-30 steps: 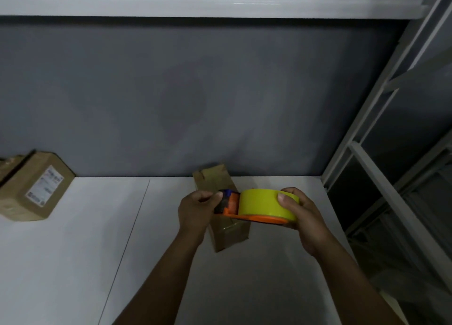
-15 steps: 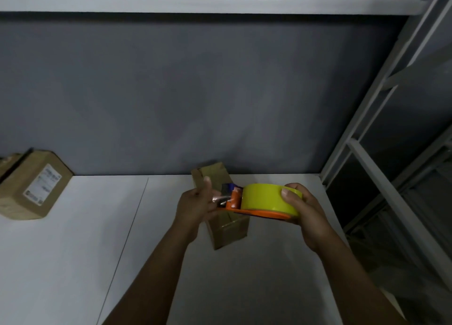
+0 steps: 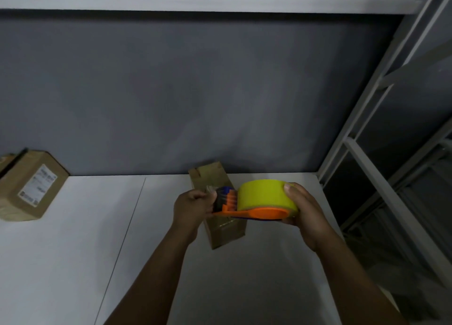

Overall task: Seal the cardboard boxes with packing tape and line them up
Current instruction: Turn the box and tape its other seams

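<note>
Yellow packing tape [image 3: 265, 194] on an orange dispenser [image 3: 256, 213] is held just above a small cardboard box [image 3: 226, 230] lying on the white table [image 3: 73, 251], near the grey wall [image 3: 171, 92]. The right hand [image 3: 307, 214] has its grip closed round the roll, steadying it. The left hand [image 3: 192, 206] pinches at the dispenser's front end, apparently to draw out loose tape for sealing the box below. A second box [image 3: 31, 185], bearing a white label [image 3: 39, 185], sits well apart at the table's left edge, seemingly where the line forms.
</note>
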Tool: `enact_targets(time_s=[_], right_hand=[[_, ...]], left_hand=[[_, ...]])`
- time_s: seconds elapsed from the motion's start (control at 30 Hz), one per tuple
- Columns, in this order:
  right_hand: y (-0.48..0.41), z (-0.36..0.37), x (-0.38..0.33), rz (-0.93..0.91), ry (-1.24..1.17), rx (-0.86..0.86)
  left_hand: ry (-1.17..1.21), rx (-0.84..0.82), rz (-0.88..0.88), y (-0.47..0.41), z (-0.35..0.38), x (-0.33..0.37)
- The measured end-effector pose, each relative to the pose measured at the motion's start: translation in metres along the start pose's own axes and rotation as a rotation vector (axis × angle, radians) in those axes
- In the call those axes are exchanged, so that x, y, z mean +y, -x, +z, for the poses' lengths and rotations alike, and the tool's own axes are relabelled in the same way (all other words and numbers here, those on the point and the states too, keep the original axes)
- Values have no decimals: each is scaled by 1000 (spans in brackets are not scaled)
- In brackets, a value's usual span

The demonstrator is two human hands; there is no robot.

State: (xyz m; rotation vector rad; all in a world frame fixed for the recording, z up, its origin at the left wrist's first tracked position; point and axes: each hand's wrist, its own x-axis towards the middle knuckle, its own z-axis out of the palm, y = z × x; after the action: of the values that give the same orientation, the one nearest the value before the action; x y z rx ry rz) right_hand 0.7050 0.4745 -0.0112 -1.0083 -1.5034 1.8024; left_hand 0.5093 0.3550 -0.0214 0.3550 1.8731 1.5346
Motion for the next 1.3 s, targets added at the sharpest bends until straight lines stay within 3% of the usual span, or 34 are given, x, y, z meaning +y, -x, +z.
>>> enact_targets(time_s=[0.23, 0.33, 0.43, 0.63, 0.77, 0.93, 1.13, 1.3], right_hand=[[2, 6, 5, 55, 115, -18], [-1, 5, 3, 59, 113, 26], [-4, 0, 6, 77, 10, 120], [-7, -6, 15, 195, -319, 79], [-7, -8, 17, 327, -391, 33], [-8, -5, 32, 565, -161, 14], [-9, 0, 25, 469, -281, -59], [-5, -1, 18, 493, -159, -153]], left_hand=[[-42, 48, 8, 0, 0, -5], [26, 41, -66, -2, -3, -8], [127, -12, -116, -1, -7, -8], [223, -83, -97, 2, -6, -7], [138, -128, 93, 5, -8, -8], [-9, -169, 275, 0, -12, 4], [-229, -226, 367, -4, -32, 10], [-275, -211, 393, -7, -43, 13]])
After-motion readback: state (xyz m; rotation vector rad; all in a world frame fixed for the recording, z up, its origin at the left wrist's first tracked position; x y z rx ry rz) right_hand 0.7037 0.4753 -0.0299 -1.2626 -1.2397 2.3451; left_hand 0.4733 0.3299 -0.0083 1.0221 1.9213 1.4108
